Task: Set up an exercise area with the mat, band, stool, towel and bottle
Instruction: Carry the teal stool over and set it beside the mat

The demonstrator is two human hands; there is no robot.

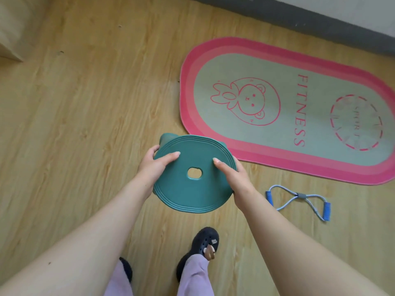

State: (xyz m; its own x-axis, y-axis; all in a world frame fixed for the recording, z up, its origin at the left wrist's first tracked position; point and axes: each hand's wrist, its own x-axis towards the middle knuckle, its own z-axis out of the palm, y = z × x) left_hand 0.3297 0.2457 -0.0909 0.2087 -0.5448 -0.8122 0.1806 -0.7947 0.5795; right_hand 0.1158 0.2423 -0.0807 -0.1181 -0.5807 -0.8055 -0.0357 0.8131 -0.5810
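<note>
A round green plastic stool (pixel 192 189) with a hole in its seat is held above the wooden floor, seen from the top. My left hand (pixel 152 165) grips its left rim, thumb on the seat. My right hand (pixel 234 176) grips the right rim the same way. The oval pink-edged mat (pixel 288 107), printed with "FITNESS" and a bear, lies flat on the floor to the upper right of the stool. A blue figure-eight resistance band (pixel 299 201) lies on the floor just below the mat, right of my right forearm. No towel or bottle is in view.
A dark skirting strip (pixel 299 20) along the wall runs behind the mat. A pale piece of furniture (pixel 10 35) fills the top left corner. My feet in dark clogs (pixel 205 248) stand on the wooden floor (pixel 85 124) below the stool.
</note>
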